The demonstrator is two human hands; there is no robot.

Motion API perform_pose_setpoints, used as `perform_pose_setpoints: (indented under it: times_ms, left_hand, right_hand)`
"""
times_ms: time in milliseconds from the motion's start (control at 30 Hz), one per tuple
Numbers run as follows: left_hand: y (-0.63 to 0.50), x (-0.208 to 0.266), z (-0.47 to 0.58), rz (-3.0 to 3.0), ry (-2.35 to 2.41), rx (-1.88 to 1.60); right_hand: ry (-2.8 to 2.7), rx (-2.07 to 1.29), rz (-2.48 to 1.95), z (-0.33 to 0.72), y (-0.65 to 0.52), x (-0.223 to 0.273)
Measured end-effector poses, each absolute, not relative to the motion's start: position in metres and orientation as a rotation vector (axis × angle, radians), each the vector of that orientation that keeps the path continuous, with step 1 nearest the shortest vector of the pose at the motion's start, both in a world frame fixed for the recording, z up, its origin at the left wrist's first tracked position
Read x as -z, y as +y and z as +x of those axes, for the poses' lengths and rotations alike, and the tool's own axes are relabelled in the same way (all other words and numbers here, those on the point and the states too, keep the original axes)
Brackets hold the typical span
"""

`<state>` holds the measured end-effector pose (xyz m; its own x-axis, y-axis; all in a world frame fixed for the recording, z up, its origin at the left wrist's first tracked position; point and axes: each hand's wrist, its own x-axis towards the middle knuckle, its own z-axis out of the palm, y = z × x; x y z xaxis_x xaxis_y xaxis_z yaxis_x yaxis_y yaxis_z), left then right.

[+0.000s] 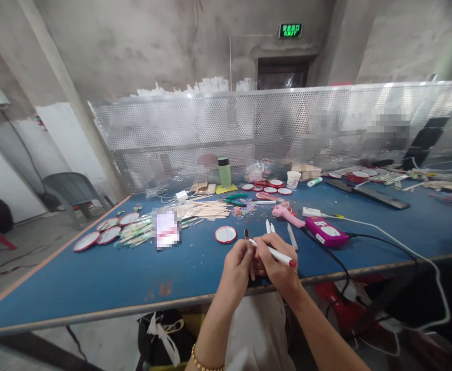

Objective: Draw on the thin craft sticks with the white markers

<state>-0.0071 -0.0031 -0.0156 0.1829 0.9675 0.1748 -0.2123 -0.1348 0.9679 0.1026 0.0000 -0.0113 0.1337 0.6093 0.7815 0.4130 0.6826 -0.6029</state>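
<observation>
My left hand is closed around a thin wooden stick with a dark upper end, held upright near the table's front edge. In my right hand is a white marker pen with a red end. The pen's tip points left and lies close to the stick; whether they touch cannot be made out. Just beyond my hands a round white disc with a red rim lies flat. More white pens rest right of it, and another pale pen lies farther right.
On the blue table are loose wooden sticks, green-tipped sticks, red-rimmed discs, a green bottle, pliers, a paper cup, a pink glue gun and a corded purple box. A perforated metal screen stands behind.
</observation>
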Motion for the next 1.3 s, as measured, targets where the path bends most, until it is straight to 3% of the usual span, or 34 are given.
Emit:
perform_pose_setpoints:
  times_ms: [1300]
  left_hand:
    - [0.0013,0.0226,-0.0076,1.32,0.86,-1.266]
  right_hand:
    - [-1.499,-0.138,-0.896,0.1025,0.0005,0.0106]
